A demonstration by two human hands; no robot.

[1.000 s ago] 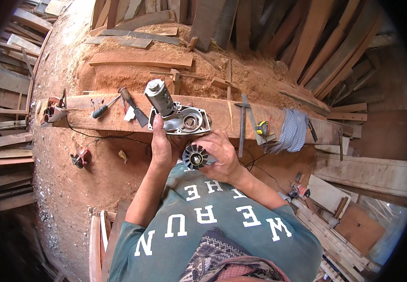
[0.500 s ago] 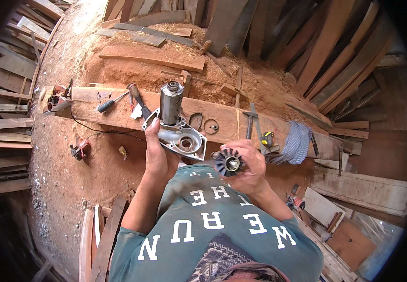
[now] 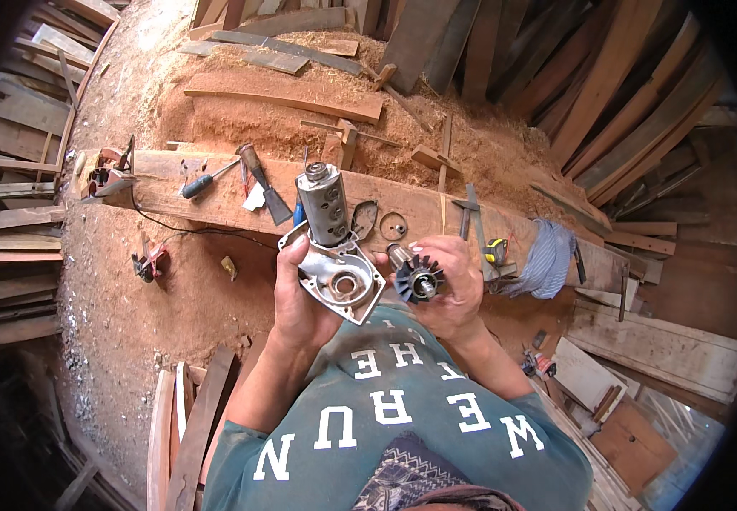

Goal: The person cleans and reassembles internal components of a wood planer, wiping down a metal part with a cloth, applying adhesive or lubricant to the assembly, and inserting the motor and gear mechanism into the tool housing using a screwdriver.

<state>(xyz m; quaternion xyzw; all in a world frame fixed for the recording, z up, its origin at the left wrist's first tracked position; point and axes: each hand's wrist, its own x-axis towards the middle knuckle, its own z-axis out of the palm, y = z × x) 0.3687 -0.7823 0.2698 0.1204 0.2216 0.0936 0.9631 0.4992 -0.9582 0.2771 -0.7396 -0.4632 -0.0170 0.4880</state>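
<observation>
My left hand [image 3: 298,311] is closed on a metal power-tool gear housing [image 3: 334,277], its thumb on the near left edge. A silver cylinder [image 3: 327,209] stands up from the housing's far side, and a round bearing hole shows in its face. My right hand [image 3: 459,294] grips a motor armature with a black finned fan [image 3: 418,279]. The armature's shaft end points toward the housing, close to its right edge; whether they touch I cannot tell. Beyond them, on a thick wooden beam [image 3: 436,213], lie a dark oval loop [image 3: 364,220] and a thin ring [image 3: 393,226].
On the beam's left are a screwdriver [image 3: 202,183], a wide chisel [image 3: 266,187] and a tool part with a black cord [image 3: 113,177]. To the right lie a hammer [image 3: 464,217], a tape measure [image 3: 495,250] and a grey-blue cloth [image 3: 543,260]. Sawdust and boards surround it.
The armature has turned in my right hand, so its shaft now shows beside the fan. The housing has tilted and shifted slightly right, and the two parts are closer together.
</observation>
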